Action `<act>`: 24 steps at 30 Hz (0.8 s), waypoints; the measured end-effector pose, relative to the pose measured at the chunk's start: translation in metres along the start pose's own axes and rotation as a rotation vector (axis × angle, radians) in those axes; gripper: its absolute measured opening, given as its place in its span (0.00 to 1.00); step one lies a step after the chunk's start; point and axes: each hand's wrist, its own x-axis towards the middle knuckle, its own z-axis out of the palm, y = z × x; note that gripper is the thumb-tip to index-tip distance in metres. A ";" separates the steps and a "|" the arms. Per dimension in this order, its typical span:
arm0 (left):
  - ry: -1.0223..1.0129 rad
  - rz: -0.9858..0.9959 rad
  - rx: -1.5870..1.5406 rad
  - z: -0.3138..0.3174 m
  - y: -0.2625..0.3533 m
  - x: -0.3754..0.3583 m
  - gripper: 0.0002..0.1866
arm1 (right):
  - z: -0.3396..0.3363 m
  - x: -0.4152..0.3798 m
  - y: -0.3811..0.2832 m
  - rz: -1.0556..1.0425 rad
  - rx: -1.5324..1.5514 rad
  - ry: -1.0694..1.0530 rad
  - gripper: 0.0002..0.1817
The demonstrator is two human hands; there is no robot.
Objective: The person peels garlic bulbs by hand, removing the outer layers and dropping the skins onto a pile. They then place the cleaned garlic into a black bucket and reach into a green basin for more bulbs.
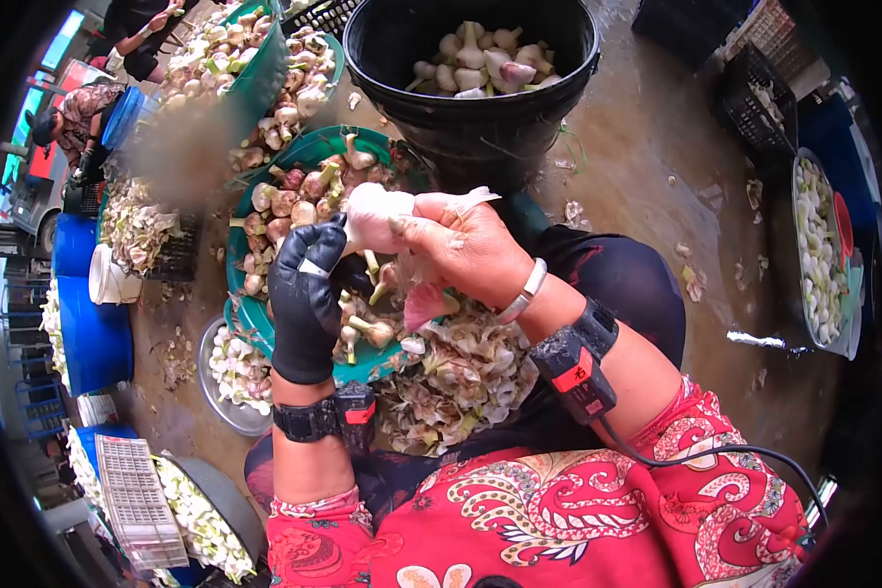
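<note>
A pale garlic bulb (374, 218) is held up between my two hands, above a green tub. My left hand (309, 284), in a black glove, is closed at the bulb's left side, where its stem seems to be. A small white strip shows across the glove's fingers. My bare right hand (475, 253) pinches the bulb's right side, and loose papery skin sticks out past the fingers. Below, the green tub (237, 245) contains several garlic bulbs with stems. A heap of peeled garlic skins (461, 377) lies on my lap side of the tub.
A black bucket (480, 118) with garlic bulbs stands ahead. A metal bowl (227, 412) of white cloves sits at left. Another green tub (260, 73) of garlic is farther off. At right is a basin (821, 274) of white garlic. A person (83, 118) bends at far left.
</note>
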 end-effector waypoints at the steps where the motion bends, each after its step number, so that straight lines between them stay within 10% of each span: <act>1: 0.001 0.005 0.004 0.001 0.001 -0.002 0.12 | 0.000 0.000 -0.001 -0.054 0.079 -0.019 0.11; 9: 0.023 0.095 0.045 0.002 -0.014 -0.015 0.15 | -0.014 -0.005 -0.019 0.156 0.271 -0.150 0.10; 11: -0.024 -0.350 -0.602 -0.005 -0.014 -0.016 0.16 | -0.015 -0.002 -0.015 0.114 0.228 0.037 0.10; 15: -0.002 0.503 0.478 -0.019 0.006 0.018 0.13 | -0.028 0.004 -0.001 0.120 0.412 0.288 0.10; 18: 0.060 0.471 0.251 -0.016 0.023 0.054 0.14 | -0.018 -0.009 -0.004 0.361 -0.104 -0.117 0.10; 21: -0.136 0.344 0.507 -0.022 0.012 0.060 0.16 | -0.023 -0.013 0.029 -0.099 -0.959 -0.660 0.10; 24: -0.223 0.125 0.758 -0.051 -0.050 0.051 0.16 | -0.023 -0.019 0.027 0.049 -1.106 -0.705 0.11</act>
